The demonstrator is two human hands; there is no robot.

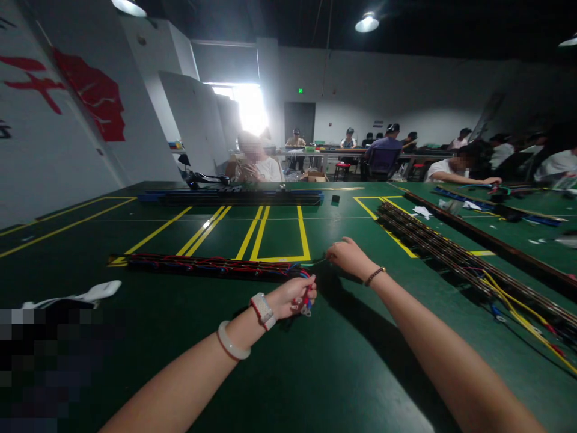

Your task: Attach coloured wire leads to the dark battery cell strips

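Note:
A long black channel strip (202,266) packed with red and blue wires lies across the green table in front of me. My left hand (295,296), with a watch and a pale bangle on the wrist, is closed on the bunch of red and blue wire ends (307,296) at the strip's right end. My right hand (347,255), wearing a bead bracelet, pinches a thin green wire (313,263) that runs left toward the strip's end. Both hands rest low over the table.
Several long strips with yellow and red wires (451,252) lie diagonally at the right. Another black and blue strip (234,196) lies at the table's far edge. A white cloth (90,294) sits at the left. People sit at tables behind.

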